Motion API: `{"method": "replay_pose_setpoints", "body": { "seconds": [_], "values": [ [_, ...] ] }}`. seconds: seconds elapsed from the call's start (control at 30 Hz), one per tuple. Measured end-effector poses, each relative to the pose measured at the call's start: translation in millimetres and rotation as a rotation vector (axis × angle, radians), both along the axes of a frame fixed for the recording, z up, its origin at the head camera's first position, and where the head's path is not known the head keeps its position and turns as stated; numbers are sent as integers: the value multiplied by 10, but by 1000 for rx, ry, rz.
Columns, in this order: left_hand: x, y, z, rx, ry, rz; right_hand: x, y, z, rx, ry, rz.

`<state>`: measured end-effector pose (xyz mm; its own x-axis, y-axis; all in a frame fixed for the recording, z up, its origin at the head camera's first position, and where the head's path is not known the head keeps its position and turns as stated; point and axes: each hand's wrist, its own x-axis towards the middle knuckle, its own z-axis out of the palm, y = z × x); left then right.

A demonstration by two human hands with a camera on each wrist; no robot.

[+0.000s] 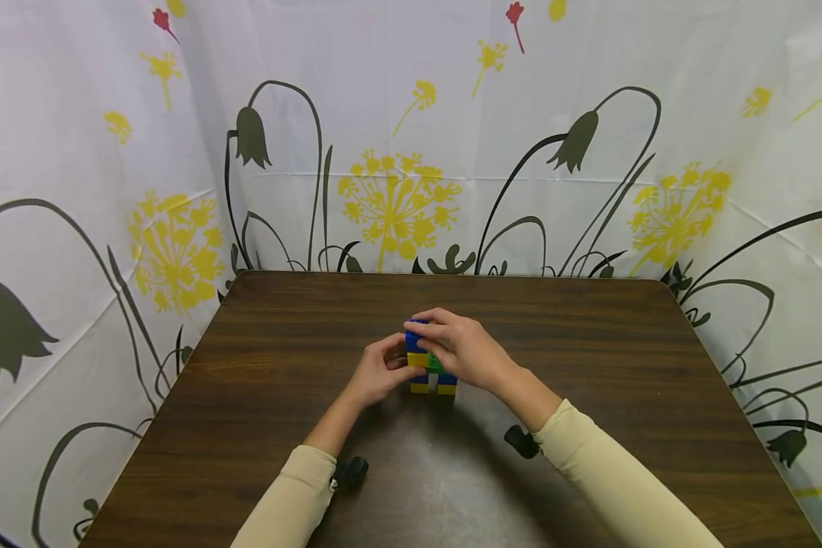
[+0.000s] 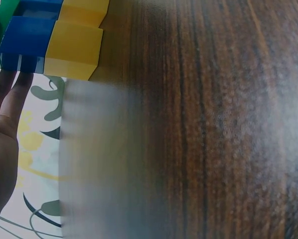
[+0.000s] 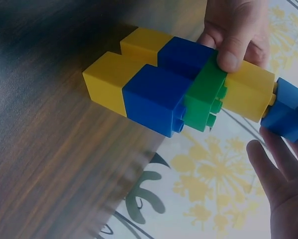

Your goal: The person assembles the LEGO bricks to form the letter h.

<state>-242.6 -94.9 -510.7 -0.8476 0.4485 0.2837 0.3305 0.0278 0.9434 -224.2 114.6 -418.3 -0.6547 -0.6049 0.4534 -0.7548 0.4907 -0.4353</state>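
Observation:
A small stack of toy building blocks stands on the table. Two columns form its base, each a yellow block (image 3: 109, 74) under a blue block (image 3: 151, 97). Across both lies a green block (image 3: 203, 97), and a single yellow block (image 3: 250, 89) sits on one end of it. My left hand (image 1: 380, 373) grips the stack from the left, its thumb on the green block and its fingers behind. With thumb and fingers, my right hand (image 1: 469, 350) holds the top blue block (image 3: 288, 107), slightly tilted on the yellow block's studs, which partly show.
The dark wooden table (image 1: 301, 312) extends around the stack on all sides. Behind it hangs a white curtain (image 1: 370, 46) with flower prints. A black wrist device (image 1: 352, 472) is at the left sleeve, another black device (image 1: 522, 441) at the right.

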Motion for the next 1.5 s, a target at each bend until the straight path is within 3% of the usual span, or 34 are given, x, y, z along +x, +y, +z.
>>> {"method": "replay_pose_setpoints", "body": {
  "seconds": [0.53, 1.5],
  "values": [
    [-15, -4, -24, 4, -8, -3, -13, 15, 24, 26, 81, 34],
    [-40, -9, -23, -29, 4, 6, 10, 11, -79, 28, 81, -8]
  ]
}}
